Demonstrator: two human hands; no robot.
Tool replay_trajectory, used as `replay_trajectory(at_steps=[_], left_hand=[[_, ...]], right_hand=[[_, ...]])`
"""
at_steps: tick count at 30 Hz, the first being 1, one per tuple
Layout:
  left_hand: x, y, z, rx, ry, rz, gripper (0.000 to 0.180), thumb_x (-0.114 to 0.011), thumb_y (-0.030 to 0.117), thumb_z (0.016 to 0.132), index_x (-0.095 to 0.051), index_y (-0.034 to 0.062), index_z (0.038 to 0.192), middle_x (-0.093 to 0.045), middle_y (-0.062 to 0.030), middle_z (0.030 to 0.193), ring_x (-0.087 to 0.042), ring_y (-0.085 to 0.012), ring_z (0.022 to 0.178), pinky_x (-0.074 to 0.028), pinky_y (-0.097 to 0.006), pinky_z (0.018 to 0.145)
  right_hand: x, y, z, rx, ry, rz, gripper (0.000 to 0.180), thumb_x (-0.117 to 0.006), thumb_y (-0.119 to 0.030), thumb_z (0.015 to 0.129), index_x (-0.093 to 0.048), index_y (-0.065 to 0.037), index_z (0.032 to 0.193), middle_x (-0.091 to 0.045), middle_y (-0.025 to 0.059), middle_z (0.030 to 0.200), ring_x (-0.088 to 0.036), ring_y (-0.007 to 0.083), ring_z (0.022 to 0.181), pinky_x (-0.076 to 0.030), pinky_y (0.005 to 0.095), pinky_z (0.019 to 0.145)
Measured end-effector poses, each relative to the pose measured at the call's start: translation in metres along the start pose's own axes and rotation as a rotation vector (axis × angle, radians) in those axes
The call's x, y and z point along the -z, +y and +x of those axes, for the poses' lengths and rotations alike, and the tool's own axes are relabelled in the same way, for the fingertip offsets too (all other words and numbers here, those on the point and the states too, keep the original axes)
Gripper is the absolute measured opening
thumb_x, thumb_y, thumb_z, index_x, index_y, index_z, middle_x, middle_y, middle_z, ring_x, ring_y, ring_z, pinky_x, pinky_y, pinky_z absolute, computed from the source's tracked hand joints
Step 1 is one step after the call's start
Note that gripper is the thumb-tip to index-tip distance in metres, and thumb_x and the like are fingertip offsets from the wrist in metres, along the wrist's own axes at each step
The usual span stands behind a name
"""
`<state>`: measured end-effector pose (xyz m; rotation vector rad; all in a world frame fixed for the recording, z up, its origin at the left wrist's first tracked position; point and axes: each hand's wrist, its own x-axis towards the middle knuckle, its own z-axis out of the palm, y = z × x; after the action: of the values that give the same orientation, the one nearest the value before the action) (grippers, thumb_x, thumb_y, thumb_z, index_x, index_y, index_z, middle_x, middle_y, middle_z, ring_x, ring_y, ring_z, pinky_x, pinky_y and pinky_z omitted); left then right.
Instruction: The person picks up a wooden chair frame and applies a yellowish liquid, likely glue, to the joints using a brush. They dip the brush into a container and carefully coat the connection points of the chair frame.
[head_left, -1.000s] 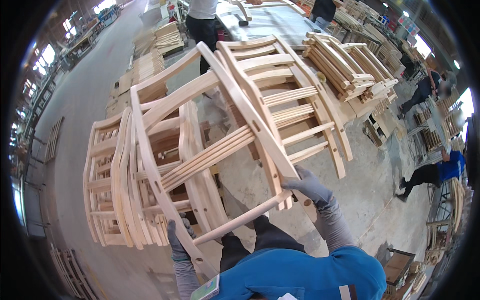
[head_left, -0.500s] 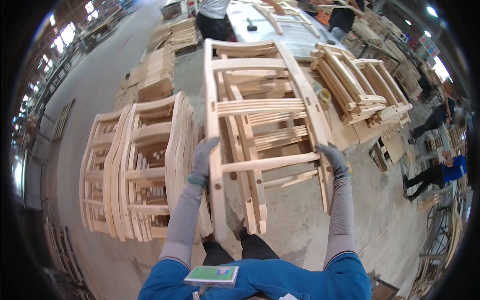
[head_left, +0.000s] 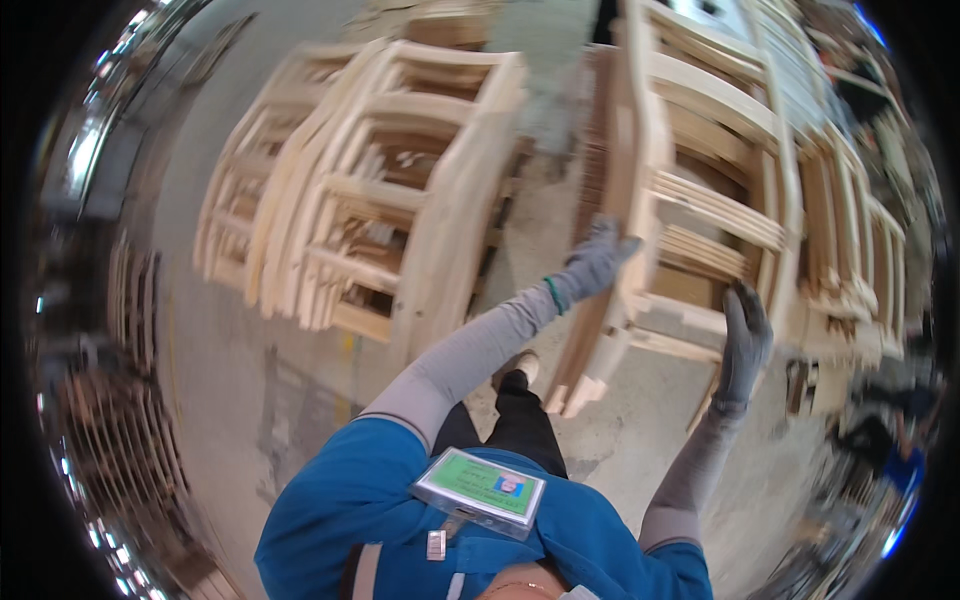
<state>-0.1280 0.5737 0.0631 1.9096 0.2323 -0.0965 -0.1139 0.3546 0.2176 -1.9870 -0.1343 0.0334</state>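
A light wooden chair-back frame (head_left: 708,92), with curved top rails and a set of thin slats, lies uppermost on a leaning stack of similar frames (head_left: 583,362). My left hand (head_left: 597,266), in a grey glove, is against the frame's left post, its thumb spread away from the other fingers. Beside the lower right end of the frame is my gloved right hand (head_left: 743,345), fingers stretched upward and nothing plainly in its grasp. Whether either palm still touches the wood is hard to tell.
Two rows of upright chair-back frames (head_left: 415,190) stand on the floor at left. More stacked frames (head_left: 838,230) are at right, with a person in blue (head_left: 903,465) beyond. Slatted wooden pieces (head_left: 115,430) lie at far left. My shoe (head_left: 527,365) is near the stack.
My view has swung, so the stacks appear further right. The upper frame now sits closely over those beneath. My fingers have loosened from its two posts.
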Motion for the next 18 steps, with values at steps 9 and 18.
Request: replay_trajectory(at_steps=[9,18], left_hand=[[0.248,-0.154,-0.143,0.34,0.475,-0.142,0.096,-0.052,0.061,0.078,-0.018,-0.0084,0.135,-0.026,-0.0277,0.138,-0.024,-0.0334,0.131,-0.021,-0.034,0.106],[0.454,-0.348,-0.248,0.751,0.668,0.123,0.094,-0.069,0.051,0.066,-0.028,-0.0037,0.131,-0.044,-0.0222,0.124,-0.049,-0.0289,0.107,-0.038,-0.034,0.091]], right_hand=[[-0.244,0.0,-0.114,-0.352,-0.638,0.2,0.042,-0.064,-0.006,0.08,-0.05,0.007,0.117,-0.057,0.0168,0.112,-0.054,0.0206,0.105,-0.043,0.0303,0.09],[-0.481,0.06,-0.147,-0.281,-0.585,-0.213,0.094,-0.072,-0.045,0.066,-0.029,0.006,0.132,-0.038,0.0297,0.129,-0.04,0.0386,0.12,-0.034,0.035,0.099]])
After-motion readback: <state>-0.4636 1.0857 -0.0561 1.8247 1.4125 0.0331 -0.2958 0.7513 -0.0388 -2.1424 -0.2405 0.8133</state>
